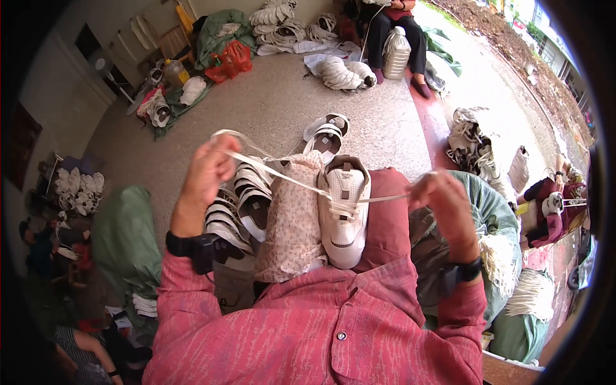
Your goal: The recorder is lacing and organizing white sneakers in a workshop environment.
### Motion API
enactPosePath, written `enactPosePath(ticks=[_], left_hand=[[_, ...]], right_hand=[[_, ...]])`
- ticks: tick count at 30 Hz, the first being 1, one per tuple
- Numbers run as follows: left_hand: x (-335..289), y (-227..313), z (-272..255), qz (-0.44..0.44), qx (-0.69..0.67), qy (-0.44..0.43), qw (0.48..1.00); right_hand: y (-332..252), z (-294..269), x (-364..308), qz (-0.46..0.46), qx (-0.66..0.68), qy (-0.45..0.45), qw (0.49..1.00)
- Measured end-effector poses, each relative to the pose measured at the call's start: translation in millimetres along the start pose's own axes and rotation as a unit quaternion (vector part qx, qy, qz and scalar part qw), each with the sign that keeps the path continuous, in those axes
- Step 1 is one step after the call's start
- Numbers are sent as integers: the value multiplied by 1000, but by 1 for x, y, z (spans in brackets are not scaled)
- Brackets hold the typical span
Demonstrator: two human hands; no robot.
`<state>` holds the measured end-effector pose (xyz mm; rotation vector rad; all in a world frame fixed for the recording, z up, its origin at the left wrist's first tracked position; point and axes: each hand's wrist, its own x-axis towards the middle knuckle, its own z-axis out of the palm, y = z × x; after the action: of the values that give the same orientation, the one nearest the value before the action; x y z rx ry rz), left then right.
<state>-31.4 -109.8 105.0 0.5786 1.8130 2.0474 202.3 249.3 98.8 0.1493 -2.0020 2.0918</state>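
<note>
A white sneaker [344, 253] rests on my lap, its toe pointing toward me, between a flower-patterned cloth [289, 218] over my left leg and my red trouser leg [389, 231]. A white shoelace [282, 174] runs from its eyelets out to both sides. My left hand [212, 163], raised to the left of the sneaker, has its fingers closed on one length of lace, which loops beyond the fingers. To the right, my right hand [441, 196], slightly blurred, pinches the other length. Both lengths look stretched fairly straight between sneaker and hands.
Nested white shoes [253, 202] stand by my left leg, more shoes [327, 136] ahead. Green sacks [128, 234] flank me; bundled white laces [530, 295] lie on the right one. A person [417, 48] sits at the back beside strung shoes; another person [555, 202] handles a shoe at right.
</note>
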Motion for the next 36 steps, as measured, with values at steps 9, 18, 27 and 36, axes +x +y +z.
enactPosePath(ticks=[9,18,27,36], left_hand=[[-81,-23,-130,144,-360,91,917],[-110,-36,-143,175,-267,179,930],[-90,-1,-128,183,-331,157,912],[-27,-28,-3,37,180,86,979]], right_hand=[[43,-158,-115,-146,397,247,872],[131,-253,-218,-58,442,469,763],[112,-207,-170,3,356,559,749],[93,-148,-139,77,208,528,820]])
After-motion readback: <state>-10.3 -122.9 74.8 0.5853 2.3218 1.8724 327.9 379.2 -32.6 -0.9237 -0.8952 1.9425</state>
